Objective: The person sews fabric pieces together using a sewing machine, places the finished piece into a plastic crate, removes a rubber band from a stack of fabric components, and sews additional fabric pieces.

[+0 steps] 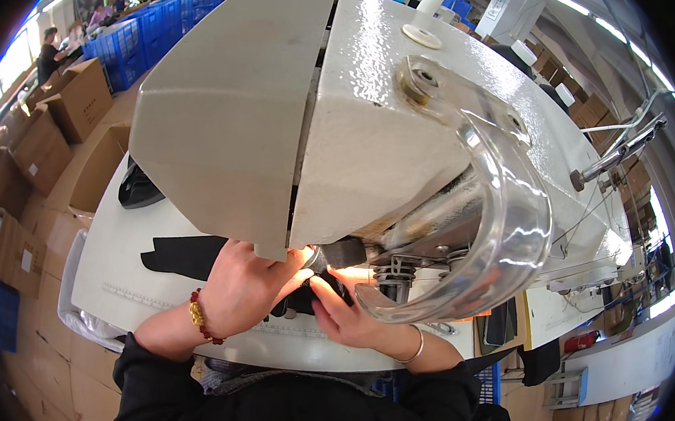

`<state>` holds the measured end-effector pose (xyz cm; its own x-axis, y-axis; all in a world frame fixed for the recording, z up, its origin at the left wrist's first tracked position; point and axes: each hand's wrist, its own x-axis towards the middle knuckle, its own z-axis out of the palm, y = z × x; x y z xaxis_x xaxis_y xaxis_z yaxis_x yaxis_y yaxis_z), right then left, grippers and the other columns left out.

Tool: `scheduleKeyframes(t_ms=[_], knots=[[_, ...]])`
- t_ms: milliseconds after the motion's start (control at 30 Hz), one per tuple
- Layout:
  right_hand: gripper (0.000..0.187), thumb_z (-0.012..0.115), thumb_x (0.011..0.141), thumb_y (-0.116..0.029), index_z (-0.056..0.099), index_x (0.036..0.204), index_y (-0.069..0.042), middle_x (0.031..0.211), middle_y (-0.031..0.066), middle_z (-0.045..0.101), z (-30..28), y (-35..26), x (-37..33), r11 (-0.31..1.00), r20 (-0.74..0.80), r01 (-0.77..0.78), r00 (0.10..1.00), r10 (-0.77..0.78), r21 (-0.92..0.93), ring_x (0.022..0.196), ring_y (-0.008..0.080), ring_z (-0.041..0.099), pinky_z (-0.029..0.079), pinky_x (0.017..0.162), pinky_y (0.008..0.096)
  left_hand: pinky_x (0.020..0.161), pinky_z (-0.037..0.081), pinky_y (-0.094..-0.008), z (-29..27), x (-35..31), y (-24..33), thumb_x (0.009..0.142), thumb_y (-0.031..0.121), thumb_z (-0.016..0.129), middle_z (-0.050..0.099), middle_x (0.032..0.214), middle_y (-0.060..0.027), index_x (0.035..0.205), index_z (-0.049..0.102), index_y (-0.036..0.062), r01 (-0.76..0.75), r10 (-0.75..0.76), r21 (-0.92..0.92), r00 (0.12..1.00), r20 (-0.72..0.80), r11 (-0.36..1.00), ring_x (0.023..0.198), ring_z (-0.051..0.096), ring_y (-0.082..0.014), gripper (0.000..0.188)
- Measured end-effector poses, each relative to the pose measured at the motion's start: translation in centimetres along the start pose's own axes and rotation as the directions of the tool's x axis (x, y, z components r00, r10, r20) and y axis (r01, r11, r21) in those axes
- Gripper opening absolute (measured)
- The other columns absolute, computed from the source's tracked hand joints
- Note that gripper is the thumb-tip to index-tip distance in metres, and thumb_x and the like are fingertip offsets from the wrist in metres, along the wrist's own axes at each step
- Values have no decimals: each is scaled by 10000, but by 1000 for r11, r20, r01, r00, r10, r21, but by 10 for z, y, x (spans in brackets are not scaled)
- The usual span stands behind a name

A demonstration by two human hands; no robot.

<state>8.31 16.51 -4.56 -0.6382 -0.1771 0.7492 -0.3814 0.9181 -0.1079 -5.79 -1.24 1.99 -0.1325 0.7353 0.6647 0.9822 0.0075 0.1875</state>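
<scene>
A large cream-coloured sewing machine (396, 159) fills the middle of the head view, its head close above my hands. My left hand (245, 283) is closed at the lit work spot beneath it, fingertips pinching the edge of a black fabric piece (334, 279). From the right, my right hand (351, 317) pinches the same piece with thumb and forefinger. A flat black strip (184, 255) reaches out leftward from under my left hand; whether it joins the piece at my fingertips I cannot tell. The machine's head hides the needle area.
A clear curved plastic guard (522, 221) juts out right of my hands. The white table (114, 265) carries a printed ruler scale. A black object (139, 187) lies at its left edge. Cardboard boxes (78, 99) and blue crates (119, 54) stand farther left, near a seated person (50, 57).
</scene>
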Motion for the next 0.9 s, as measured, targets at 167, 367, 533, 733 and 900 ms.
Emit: scheduleKeyframes(t_ms=[167, 367, 533, 733, 900], knots=[[338, 673, 782, 70, 695, 1119, 57, 1126, 254, 675, -6, 11, 3, 993, -20, 120, 993, -120, 18, 892, 311, 674, 534, 747, 346, 746, 516, -430, 0, 3, 0, 769, 131, 823, 666, 1047, -83, 1008, 682, 39, -4, 4, -2, 1000, -31, 1000, 912, 638, -317, 292], [313, 698, 745, 31, 724, 1056, 44, 1069, 200, 709, -17, 5, 11, 941, 26, 262, 964, -263, -216, 941, 281, 703, 592, 823, 365, 844, 541, -414, -16, 3, -13, 731, 48, 784, 654, 1191, -104, 1046, 706, 68, 30, 18, -219, 977, 215, 975, 1041, 624, -321, 325], [305, 713, 723, 7, 736, 1025, 37, 1058, 184, 716, -20, 5, 13, 913, 58, 324, 946, -320, -246, 941, 267, 701, 600, 830, 366, 939, 524, -410, -50, 10, -34, 708, -43, 711, 635, 1305, -91, 1186, 722, 123, 65, 122, -403, 898, 422, 913, 1147, 597, -312, 505], [415, 719, 712, -15, 705, 1117, 74, 1033, 170, 707, -21, 13, 8, 925, 58, 309, 951, -303, -220, 944, 255, 682, 589, 818, 347, 951, 512, -426, -65, 17, -39, 742, -20, 727, 618, 1340, -89, 1255, 696, 152, 195, 125, -485, 824, 552, 852, 1171, 583, -330, 542], [400, 684, 801, -33, 692, 1192, 49, 985, 130, 705, -14, 33, -11, 588, 425, 578, 816, -393, -566, 961, 221, 672, 579, 833, 293, 929, 514, -443, -64, 15, -31, 774, 90, 786, 618, 1245, -110, 1259, 675, 169, 112, 104, -348, 831, 546, 931, 1144, 581, -346, 504]])
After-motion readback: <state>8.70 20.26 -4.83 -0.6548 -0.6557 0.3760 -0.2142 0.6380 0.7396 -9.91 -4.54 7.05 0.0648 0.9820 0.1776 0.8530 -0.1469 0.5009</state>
